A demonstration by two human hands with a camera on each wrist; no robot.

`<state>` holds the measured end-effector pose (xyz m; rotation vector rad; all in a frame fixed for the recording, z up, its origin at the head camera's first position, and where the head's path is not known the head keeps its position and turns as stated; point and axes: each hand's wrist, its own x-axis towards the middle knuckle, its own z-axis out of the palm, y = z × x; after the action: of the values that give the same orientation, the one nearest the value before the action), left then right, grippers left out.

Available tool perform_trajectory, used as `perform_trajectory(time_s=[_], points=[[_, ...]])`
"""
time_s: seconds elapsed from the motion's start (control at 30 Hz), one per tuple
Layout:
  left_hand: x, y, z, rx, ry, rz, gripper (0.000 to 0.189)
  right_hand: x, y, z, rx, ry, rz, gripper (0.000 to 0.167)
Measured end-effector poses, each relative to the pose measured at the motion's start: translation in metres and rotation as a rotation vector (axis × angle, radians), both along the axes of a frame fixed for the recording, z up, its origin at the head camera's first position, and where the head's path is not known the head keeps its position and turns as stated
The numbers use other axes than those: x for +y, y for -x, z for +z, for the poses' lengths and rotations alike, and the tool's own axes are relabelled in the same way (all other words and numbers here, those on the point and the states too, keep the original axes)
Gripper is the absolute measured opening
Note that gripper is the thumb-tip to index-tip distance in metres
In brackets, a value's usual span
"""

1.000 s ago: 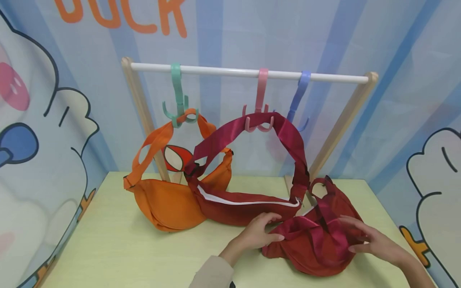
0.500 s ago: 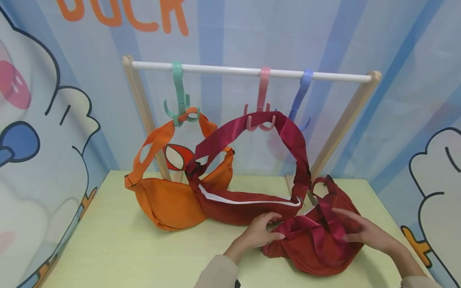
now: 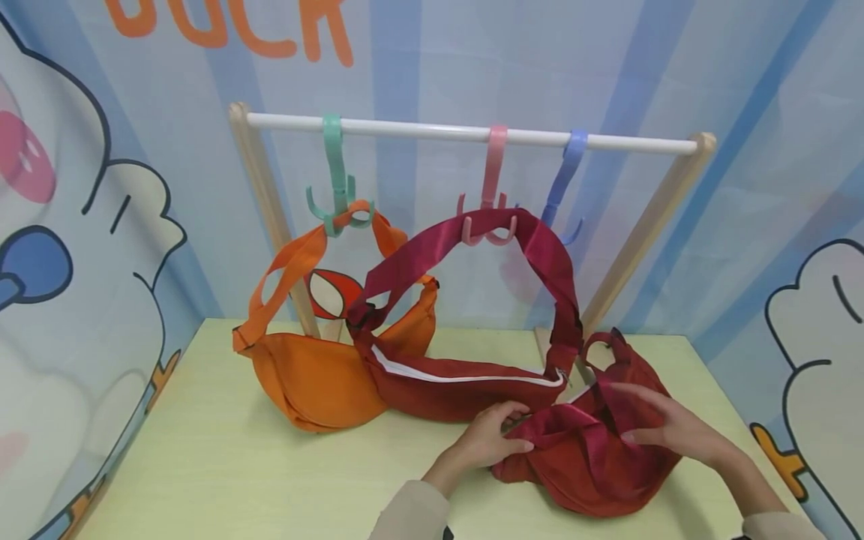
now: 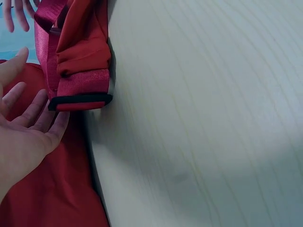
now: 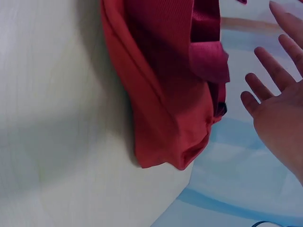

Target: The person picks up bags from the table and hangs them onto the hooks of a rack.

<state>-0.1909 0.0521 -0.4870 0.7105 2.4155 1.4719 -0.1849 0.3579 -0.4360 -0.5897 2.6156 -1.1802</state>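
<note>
Rightmost red bag (image 3: 570,484) lies lengthwise from near left to far right; your left hand (image 3: 481,439) and right hand (image 3: 683,429) have spread fingers.

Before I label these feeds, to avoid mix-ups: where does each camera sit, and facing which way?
Head: worn on the head, facing forward and down at orange waist bag, hooked red waist bag, loose red waist bag; left hand, right hand, sleeves show.
Left wrist: on that wrist, facing left hand, loose red waist bag, tabletop; right hand's fingers peek in.
Right wrist: on that wrist, facing right hand, same bag.
Shared: both wrist views show loose red waist bag, tabletop.
</note>
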Motion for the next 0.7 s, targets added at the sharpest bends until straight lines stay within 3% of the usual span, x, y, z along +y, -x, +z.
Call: perform_trajectory(time_s=[0.33, 0.7], points=[[0.004, 0.001, -0.003, -0.002, -0.014, 0.013, 0.045, -0.032, -0.005, 0.000, 0.069, 0.024, 0.089, 0.067], [0.007, -0.002, -0.007, -0.031, -0.001, 0.042, 0.045, -0.040, -0.008, -0.023, 0.039, -0.003, 0.032, 0.072]])
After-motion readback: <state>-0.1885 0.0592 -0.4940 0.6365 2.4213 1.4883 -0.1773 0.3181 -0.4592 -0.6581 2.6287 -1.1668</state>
